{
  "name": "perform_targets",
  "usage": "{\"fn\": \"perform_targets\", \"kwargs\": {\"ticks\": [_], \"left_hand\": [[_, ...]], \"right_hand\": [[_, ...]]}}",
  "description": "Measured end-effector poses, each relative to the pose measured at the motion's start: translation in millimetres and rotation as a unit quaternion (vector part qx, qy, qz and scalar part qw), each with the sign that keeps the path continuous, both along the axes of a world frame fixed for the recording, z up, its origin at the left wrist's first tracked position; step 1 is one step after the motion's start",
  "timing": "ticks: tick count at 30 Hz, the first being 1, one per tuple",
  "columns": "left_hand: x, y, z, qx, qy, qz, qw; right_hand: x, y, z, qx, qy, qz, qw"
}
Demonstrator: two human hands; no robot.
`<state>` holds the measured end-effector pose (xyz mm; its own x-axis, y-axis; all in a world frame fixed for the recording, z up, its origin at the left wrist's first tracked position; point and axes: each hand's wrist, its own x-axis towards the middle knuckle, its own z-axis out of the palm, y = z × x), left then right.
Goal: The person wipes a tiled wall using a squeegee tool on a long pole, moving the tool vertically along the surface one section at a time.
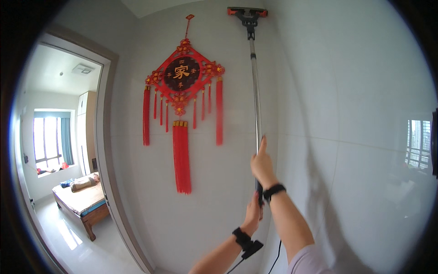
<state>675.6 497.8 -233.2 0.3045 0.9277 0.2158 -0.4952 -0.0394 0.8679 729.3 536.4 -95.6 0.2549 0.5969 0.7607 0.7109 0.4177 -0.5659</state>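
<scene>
A long-handled squeegee or mop with a metal pole [255, 89] stands almost upright in front of me. Its wide red-and-black head [247, 13] is raised high at the wall, near the corner. My right hand [263, 164] grips the metal pole partway up, the index finger pointing along it. Lower down, my left hand [252, 212] is wrapped around the black grip [259, 191] at the pole's bottom end. Black bands [274, 192] circle both wrists, and a cable hangs from the left one.
Left of the pole hangs a red Chinese knot decoration [181, 73] with long tassels [181, 157]. Glossy tiled wall [359, 102] runs along the right. Through the doorway frame [114, 164] at left are a bed [82, 195], a wardrobe [85, 130] and a window [48, 140].
</scene>
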Motion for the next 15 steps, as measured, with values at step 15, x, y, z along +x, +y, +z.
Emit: {"fn": "perform_targets", "kwargs": {"ticks": [15], "left_hand": [[-52.7, -88.4, -319.7, -0.263, 0.131, -0.106, 0.95]], "right_hand": [[-43.9, -144.5, -360.4, -0.132, 0.009, -0.068, 0.989]]}}
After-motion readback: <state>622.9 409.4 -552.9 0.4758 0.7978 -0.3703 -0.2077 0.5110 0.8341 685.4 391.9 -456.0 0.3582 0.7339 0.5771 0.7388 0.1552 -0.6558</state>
